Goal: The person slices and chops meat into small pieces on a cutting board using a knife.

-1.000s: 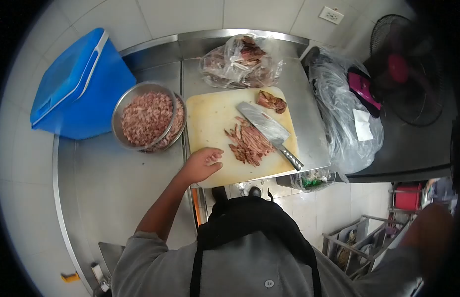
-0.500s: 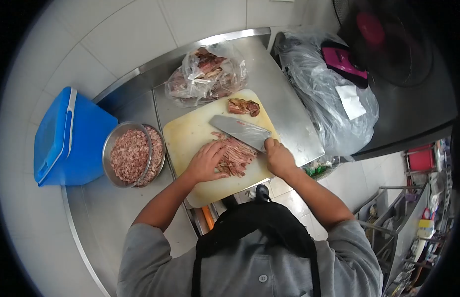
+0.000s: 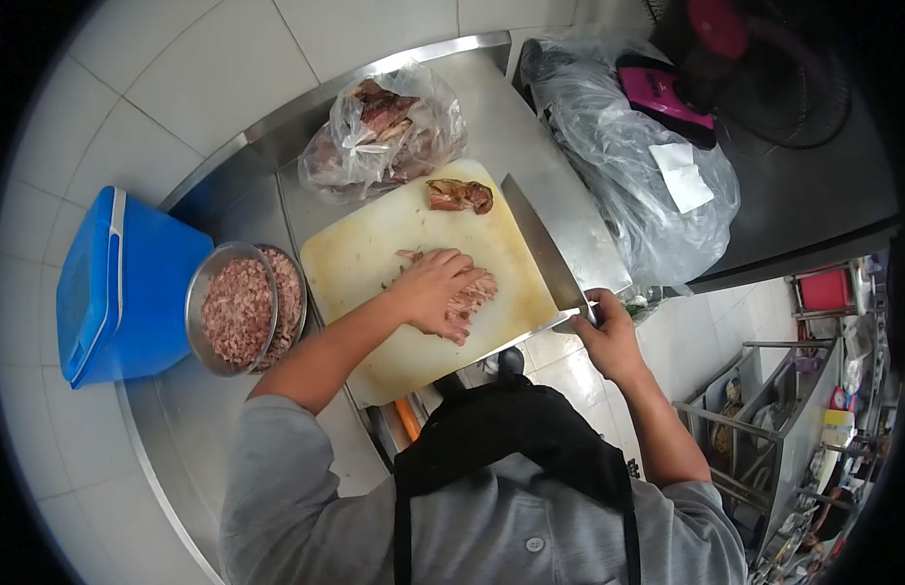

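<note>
Clenching the handle of a cleaver, the right hand is gripping at the board's near right corner, with the broad blade extending away along the right edge. Whether the blade is touching the board is not showing clearly. The cleaver is looking stiff and fairly heavy, its weight probably pulling towards the blade, so a firm hold on the handle, close to the blade, is making sense; greasy fingers could be making it slippery.

The left hand is covering the meat strips from above; whether its fingers are pinching any, I cannot tell. The strips are lying in a loose pile near the middle of the cutting board. They are seeming light, soft, moist and prone to sliding apart, so a cupped palm with fingers gathering from the sides is suiting them better than a fingertip pinch.

Beyond the pile, a browned meat chunk is resting near the far edge, looking denser and easier to grasp around its sides. Farther out, a clear bag of meat is sitting just behind the board, and two bowls of diced meat are standing to its left.
</note>
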A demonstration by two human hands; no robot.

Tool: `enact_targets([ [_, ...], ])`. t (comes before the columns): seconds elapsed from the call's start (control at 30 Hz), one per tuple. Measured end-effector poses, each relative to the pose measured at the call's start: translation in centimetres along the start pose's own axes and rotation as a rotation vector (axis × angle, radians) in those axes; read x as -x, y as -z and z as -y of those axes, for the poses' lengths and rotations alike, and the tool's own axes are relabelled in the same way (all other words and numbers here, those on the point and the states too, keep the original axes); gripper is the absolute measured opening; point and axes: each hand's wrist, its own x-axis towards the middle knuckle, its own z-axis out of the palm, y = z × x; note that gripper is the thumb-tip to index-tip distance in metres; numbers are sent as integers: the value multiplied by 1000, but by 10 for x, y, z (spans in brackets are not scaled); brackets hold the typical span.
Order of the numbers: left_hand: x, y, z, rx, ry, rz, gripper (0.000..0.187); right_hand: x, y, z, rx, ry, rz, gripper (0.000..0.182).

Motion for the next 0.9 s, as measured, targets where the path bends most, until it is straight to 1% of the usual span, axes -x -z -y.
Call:
enact_targets([
  [0.03,7,3,1,15,-30,25,102,3,-1,0,-3,-4,6,30],
  [0.07,14,-1,2,18,-25,28,102,5,-1,2,-16,-37,-4,32],
  [0.13,27,-21,0,-68,60,-109,94,8,-1,4,-26,-67,-5,33],
  [0.17,30,-32,-2,-71,71,-110,94,8,-2,5,-49,-94,24,33],
  [0.2,32,-43,-5,-76,161,-202,92,7,-4,6,-73,-121,53,33],
  [0.27,32,-59,-20,-90,261,-298,90,5,-10,9,-77,-113,71,32],
  [0.3,26,-69,-33,-128,481,-389,89,3,-12,10,-78,-112,81,31],
  [0.37,12,-74,-55,-174,713,-485,88,-5,-16,3,-60,-67,95,31],
  [0.43,1,-69,-73,-144,944,-498,86,-11,-18,4,38,-26,186,36],
  [0.47,2,-61,-75,-148,948,-506,86,-12,-19,4,39,-17,188,36],
  [0.5,3,-53,-77,-147,929,-558,83,-13,-19,5,60,22,178,34],
  [0.57,6,-43,-64,-151,910,-620,81,-16,-20,16,83,72,167,33],
  [0.6,7,-38,-45,-75,874,-701,80,-14,-19,26,107,46,159,33],
  [0.67,11,-43,-10,8,838,-784,79,-12,-20,28,138,20,152,35],
  [0.7,13,-51,8,-40,805,-716,78,-14,-23,23,126,3,169,33],
  [0.73,11,-44,10,-89,771,-652,77,-17,-23,24,115,-10,184,31],
  [0.77,10,-42,5,-88,769,-666,77,-16,-20,26,124,-1,179,31],
  [0.83,17,-36,-22,94,745,-373,83,-10,-15,37,115,-65,189,29],
  [0.87,23,-31,-38,98,744,-380,83,-6,-12,49,129,-77,193,26],
  [0.9,28,-26,-52,84,732,-361,90,-11,-12,51,130,-71,187,26],
])
